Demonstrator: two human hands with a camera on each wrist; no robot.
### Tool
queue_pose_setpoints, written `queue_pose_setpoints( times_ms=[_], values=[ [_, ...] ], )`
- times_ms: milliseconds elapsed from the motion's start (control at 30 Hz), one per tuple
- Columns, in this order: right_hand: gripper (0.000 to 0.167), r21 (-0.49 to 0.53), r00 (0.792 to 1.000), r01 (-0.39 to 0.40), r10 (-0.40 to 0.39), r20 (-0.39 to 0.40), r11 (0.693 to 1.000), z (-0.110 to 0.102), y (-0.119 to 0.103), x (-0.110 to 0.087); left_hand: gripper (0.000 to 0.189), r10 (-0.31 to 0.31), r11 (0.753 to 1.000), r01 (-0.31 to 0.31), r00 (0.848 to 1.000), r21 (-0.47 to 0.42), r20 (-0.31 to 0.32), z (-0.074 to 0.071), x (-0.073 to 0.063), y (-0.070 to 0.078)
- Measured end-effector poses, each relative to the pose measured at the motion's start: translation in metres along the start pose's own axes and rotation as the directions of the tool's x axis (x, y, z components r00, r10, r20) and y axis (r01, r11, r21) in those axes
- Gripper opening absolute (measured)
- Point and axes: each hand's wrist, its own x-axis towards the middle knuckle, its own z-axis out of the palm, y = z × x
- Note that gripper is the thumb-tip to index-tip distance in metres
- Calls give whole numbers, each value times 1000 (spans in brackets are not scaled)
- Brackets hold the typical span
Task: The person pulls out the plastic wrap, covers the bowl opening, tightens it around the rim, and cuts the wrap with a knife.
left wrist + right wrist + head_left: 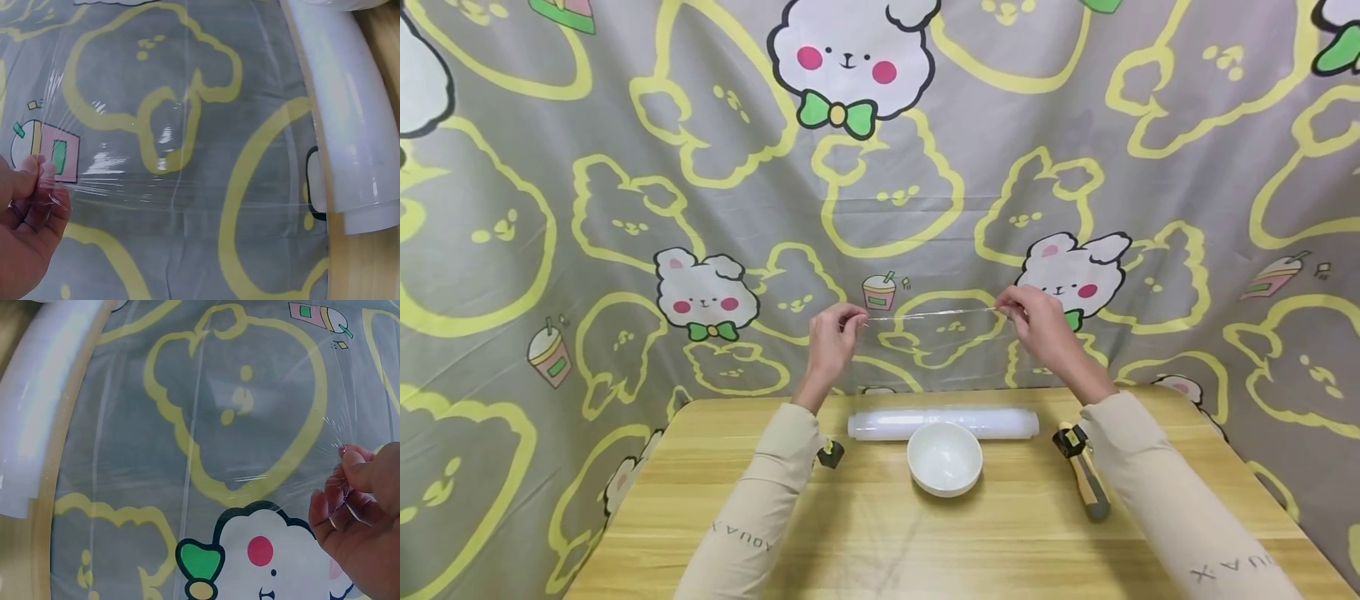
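A thin sheet of clear plastic wrap (936,314) hangs stretched between both hands, above the back edge of the table. The left hand (833,343) pinches one upper corner between thumb and fingers; creases fan out from that grip in the left wrist view. At the other corner, the right hand (1036,323) pinches the film the same way, a little higher. Below them the plastic wrap roll (880,423) lies sideways near the table's back edge, joined to the raised sheet. A white bowl (945,458) stands upright just in front of the roll, partly overlapping it in the head view.
On the right of the wooden table (1000,542) lies a utility-knife-like tool (1088,483) with an orange and grey handle, beside the right sleeve. A patterned curtain (925,208) hangs behind the table and along its sides. Black wrist cameras sit at both cuffs.
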Motion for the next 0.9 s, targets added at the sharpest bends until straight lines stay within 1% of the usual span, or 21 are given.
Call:
queue_pose_setpoints(
  times_ms=[133,300,400,467,600,733,833,900],
  values=[
    [8,9,1000,-11,11,-2,1000,-2,-1,4,9,2,1000,-2,1000,-2,-13,-2,2,2],
    [10,15,1000,-13,13,-18,1000,-6,-4,6,9,25,1000,-24,999,11,-27,-4,5,8],
    [10,10,1000,-9,10,-16,1000,-9,-6,7,10,19,1000,-19,1000,8,-21,-7,6,13],
    [11,6,1000,-8,8,-15,1000,-12,-7,7,10,15,1000,-15,1000,2,-3,-9,7,17],
    [10,10,1000,10,-10,5,1000,-16,-11,10,12,-4,1000,4,998,-3,64,-18,6,23],
    [7,27,999,39,-40,28,999,-20,-17,7,13,-7,1000,9,990,-11,144,-27,3,26],
    [5,23,998,56,-56,7,998,-26,-20,-2,17,27,999,-22,977,-25,211,-31,0,28],
    [6,17,998,63,-63,-7,998,-32,-21,-10,22,58,998,-48,962,-43,265,-32,-3,30]
  ],
)
